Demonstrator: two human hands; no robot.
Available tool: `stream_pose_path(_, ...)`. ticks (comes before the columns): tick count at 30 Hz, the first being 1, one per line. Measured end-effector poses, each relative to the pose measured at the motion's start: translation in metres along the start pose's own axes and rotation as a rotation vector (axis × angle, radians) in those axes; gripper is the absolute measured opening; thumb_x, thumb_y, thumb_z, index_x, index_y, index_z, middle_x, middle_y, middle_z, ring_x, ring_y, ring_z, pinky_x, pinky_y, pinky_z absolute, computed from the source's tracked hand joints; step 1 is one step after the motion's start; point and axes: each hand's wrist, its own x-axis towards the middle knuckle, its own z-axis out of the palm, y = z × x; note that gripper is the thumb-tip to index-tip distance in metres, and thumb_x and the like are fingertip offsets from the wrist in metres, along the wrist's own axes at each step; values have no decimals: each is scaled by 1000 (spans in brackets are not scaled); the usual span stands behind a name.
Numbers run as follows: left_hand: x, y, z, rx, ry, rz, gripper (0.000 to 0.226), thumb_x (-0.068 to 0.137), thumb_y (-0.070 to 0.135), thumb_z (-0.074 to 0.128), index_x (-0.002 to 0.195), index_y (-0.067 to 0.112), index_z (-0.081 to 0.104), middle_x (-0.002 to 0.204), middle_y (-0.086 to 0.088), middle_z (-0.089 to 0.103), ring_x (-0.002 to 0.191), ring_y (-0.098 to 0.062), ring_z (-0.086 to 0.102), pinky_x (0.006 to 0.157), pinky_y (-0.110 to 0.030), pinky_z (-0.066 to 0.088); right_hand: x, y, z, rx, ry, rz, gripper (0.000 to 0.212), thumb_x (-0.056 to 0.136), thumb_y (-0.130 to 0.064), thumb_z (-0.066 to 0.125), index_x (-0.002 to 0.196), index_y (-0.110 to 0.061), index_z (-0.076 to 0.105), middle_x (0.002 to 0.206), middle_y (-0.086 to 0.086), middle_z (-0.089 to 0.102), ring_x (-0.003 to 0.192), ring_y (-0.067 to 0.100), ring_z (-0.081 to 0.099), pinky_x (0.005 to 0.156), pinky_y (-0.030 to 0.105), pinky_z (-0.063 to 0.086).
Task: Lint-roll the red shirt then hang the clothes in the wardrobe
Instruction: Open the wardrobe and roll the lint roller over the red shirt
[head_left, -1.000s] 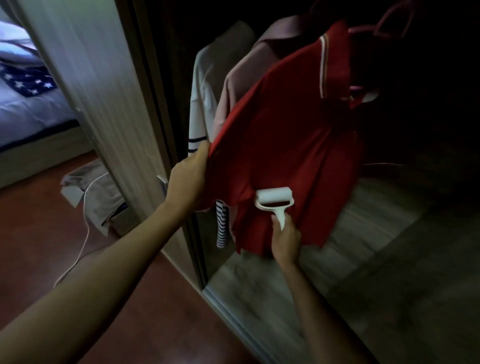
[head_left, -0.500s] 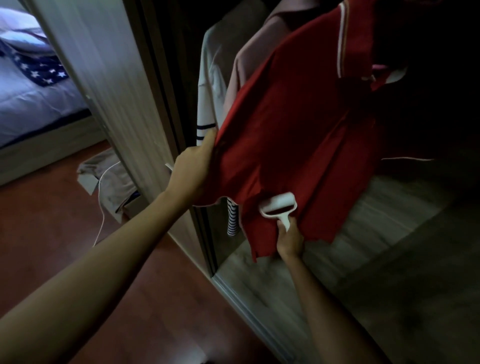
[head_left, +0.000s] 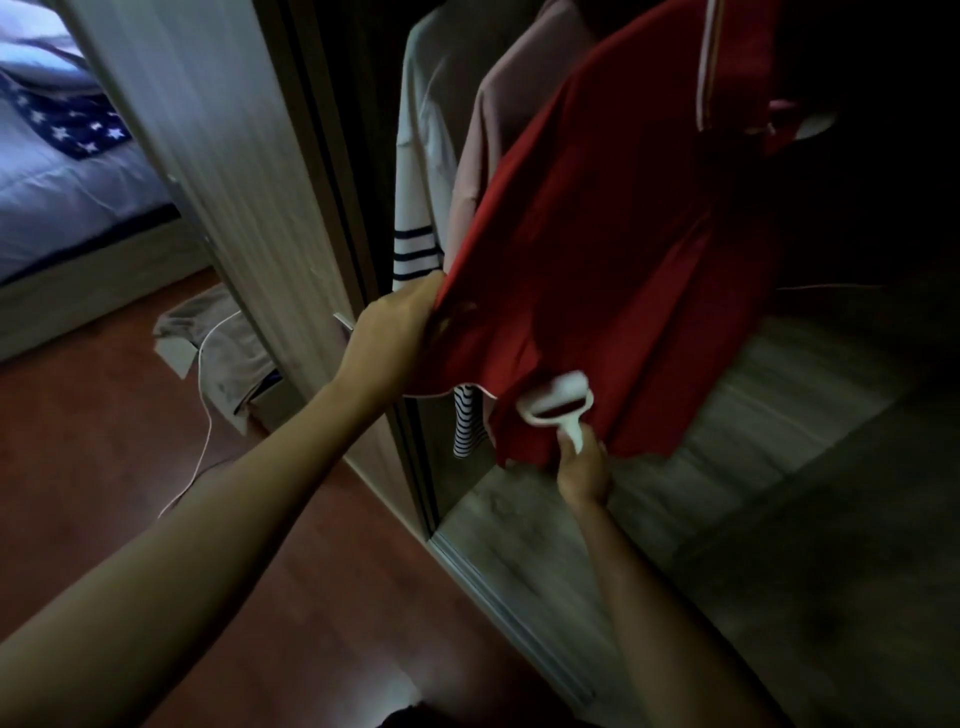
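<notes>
With our left hand (head_left: 400, 338) pinching the hanging red shirt's (head_left: 613, 270) side taut in the wardrobe and our right hand (head_left: 584, 467) gripping the lint roller (head_left: 558, 402) near the hem, slack fabric could bunch under the roller.

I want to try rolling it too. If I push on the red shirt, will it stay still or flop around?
Probably flop. The red shirt hangs loose and drapes in folds, so it looks soft, not stiff. The left hand grips its edge and pulls it taut, likely so the lint roller in the right hand has something firm to press against.
</notes>
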Motion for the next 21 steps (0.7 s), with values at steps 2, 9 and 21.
stream_pose_path(2,0,-5,1,38,-6,-21,34,87,36,57,105,7,58,87,-6,65,74,-26,63,60,-28,39,-8,25,5,-30,-99,129,34,95,-41,51,121,-21,58,118,12,60,111,33,57,92,42,44)
stream_pose_path(9,1,-7,0,94,40,-133,29,92,27,38,112,7,43,67,-16,58,55,-34,58,53,-35,41,-16,-30,-40,222,259,-146,37,90,-38,53,113,-11,62,104,10,64,96,25,61,78,27,42)
stream_pose_path(21,2,-9,10,-42,76,-138,39,79,53,18,103,23,29,73,-24,62,62,-41,61,56,-43,48,41,-116,-104,264,491,-319,25,97,-26,53,109,-6,61,100,9,65,93,21,60,77,19,37)
